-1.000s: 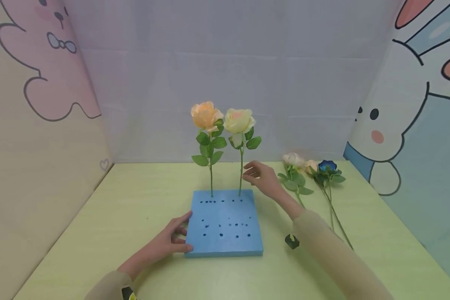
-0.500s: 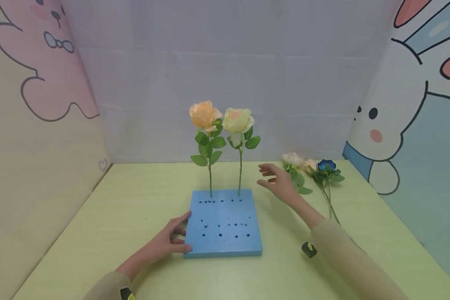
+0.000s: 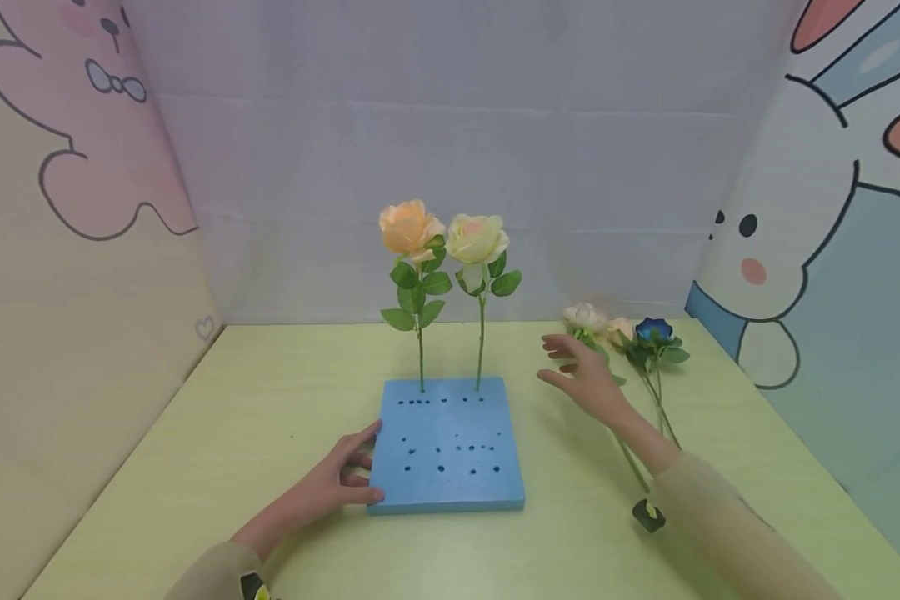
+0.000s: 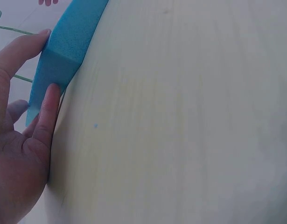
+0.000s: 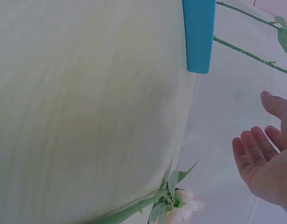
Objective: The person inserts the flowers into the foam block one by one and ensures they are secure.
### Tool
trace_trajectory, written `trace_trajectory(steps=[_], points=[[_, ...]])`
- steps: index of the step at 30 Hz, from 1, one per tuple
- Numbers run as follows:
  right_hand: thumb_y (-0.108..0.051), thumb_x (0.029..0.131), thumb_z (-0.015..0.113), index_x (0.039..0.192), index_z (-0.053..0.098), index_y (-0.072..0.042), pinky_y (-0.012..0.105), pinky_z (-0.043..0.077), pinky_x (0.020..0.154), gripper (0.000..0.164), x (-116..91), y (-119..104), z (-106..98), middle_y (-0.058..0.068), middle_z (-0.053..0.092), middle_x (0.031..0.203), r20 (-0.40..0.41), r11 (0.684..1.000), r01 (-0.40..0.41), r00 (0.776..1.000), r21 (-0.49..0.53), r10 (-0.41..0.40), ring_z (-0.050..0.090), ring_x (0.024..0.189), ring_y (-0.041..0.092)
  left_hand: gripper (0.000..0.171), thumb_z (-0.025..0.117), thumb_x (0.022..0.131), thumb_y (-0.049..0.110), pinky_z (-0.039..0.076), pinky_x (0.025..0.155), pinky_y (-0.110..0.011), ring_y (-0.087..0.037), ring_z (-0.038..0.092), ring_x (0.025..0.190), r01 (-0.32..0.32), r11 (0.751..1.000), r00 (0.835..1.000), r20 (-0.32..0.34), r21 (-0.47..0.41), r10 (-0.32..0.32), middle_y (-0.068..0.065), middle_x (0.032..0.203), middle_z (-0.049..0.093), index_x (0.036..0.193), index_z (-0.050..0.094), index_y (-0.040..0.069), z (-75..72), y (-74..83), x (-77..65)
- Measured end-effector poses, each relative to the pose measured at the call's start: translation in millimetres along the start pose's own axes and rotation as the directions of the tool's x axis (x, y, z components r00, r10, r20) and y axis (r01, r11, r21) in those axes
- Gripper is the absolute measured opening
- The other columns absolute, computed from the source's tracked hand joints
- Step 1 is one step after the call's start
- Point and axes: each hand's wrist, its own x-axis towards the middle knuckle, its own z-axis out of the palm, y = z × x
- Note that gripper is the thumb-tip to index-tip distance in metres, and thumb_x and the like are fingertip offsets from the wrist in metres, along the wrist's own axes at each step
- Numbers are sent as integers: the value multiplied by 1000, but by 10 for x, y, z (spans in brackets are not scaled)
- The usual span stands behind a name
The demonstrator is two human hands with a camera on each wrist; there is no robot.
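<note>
Behind the right hand (image 3: 587,383), the white rose (image 3: 585,317) lies partly hidden.

Table (image 3: 292,383) with blue block (image 3: 444,427), white rose (image 3: 584,317), peach rose (image 3: 620,331), blue rose (image 3: 654,330)

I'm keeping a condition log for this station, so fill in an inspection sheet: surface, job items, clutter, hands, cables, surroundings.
Surface: table, pale yellow-green in the head view.
Job items: blue block with small holes; peach rose and cream rose upright near its far edge; pale pink-white rose, second peach rose and blue rose lying to the right.
Clutter: small blue speck on the table.
Hands: left hand touches the block's left side; right hand is raised, holding nothing.
Cables: nothing seen.
Surroundings: plain pale backdrop; pink cartoon figure left, white cartoon rabbit right.
</note>
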Motion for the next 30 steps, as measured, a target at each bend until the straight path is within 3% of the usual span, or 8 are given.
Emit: trace_trajectory(steps=[20,26,30], points=[[-14,90,72,140,48,0,54,52,95,58,-245,268,-233,24,57,135,-11,998,-29,1000,-56,28,57,121,40,100,80,83,27,52,91,-19,-28,49,124,20,1000,1000,-9,6,-20,-17,156,26,160,15,24,12,-24,17],[-16,90,73,141,47,-1,55,53,93,60,-337,284,-291,23,55,138,-5,995,-14,1000,-98,14,56,120,43,100,79,84,24,53,92,-23,-30,50,123,-15,1000,1000,8,-1,15,-22,156,24,160,14,20,0,-10,6],[-16,90,73,143,46,-2,54,53,94,62,-387,295,-327,22,52,140,-3,992,-21,1000,-124,21,56,121,44,100,79,84,26,54,92,-24,-28,52,122,0,1000,1000,2,4,0,-21,155,25,160,15,22,0,0,1]])
